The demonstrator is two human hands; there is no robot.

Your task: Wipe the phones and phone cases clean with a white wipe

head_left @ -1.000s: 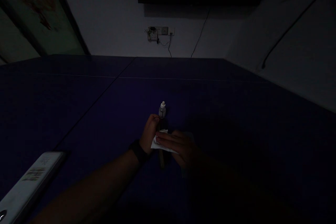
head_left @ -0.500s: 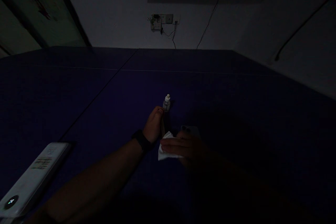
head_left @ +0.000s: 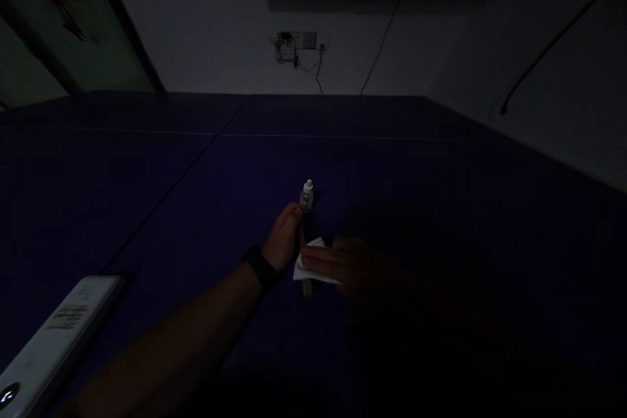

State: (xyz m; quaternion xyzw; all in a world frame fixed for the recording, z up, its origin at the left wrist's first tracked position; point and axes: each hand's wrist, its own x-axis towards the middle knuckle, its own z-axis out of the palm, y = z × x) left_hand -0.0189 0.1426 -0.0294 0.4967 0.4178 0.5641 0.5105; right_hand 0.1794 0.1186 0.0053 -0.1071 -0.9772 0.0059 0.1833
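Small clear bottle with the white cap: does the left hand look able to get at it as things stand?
Probably yes: the small clear bottle stands just beyond the left hand, with no obstacle visible between them, though that hand holds a narrow brownish strip, which might need releasing first.

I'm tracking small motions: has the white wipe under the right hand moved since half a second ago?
Yes: judged against the standing bottle, the white wipe has moved forward, nearer to it.

The white cloth hides the middle of the narrow strip.
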